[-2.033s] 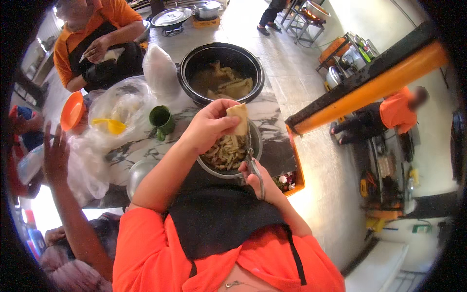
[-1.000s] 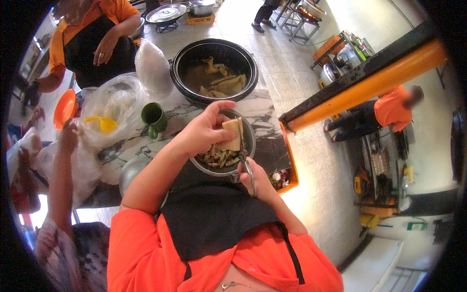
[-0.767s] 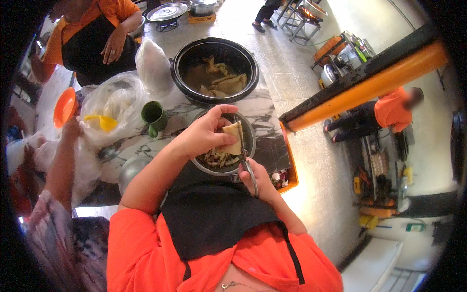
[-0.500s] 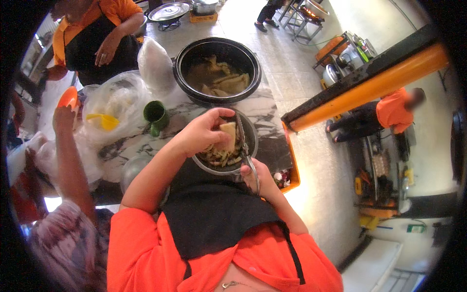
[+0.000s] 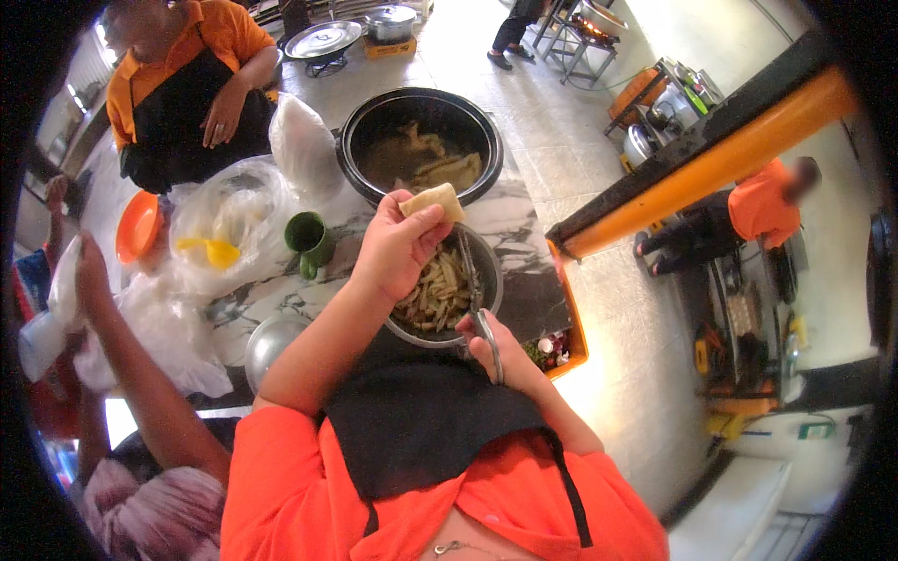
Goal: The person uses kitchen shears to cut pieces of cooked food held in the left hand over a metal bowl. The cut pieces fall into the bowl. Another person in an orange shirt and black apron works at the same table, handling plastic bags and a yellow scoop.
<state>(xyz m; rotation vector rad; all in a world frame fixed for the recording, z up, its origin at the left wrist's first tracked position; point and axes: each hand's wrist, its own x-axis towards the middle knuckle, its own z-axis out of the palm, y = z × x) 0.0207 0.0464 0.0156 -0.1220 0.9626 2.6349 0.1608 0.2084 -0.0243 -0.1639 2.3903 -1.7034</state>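
My left hand grips a pale, squarish piece of food over a metal bowl full of cut strips. In my right hand are metal scissors, their blades pointing up across the bowl to just below the piece. Behind the bowl, a large black pot holds liquid and larger pale pieces. A green mug stands left of my left hand.
Around the marble table are plastic bags, an orange plate, a yellow scoop and a metal bowl. Co-workers stand far left, lower left and right. An orange-and-black beam juts in at right.
My left hand has lifted the piece up and away from the scissors, above the bowl. The co-worker's hand at left has left the orange plate and is now by a white bag.
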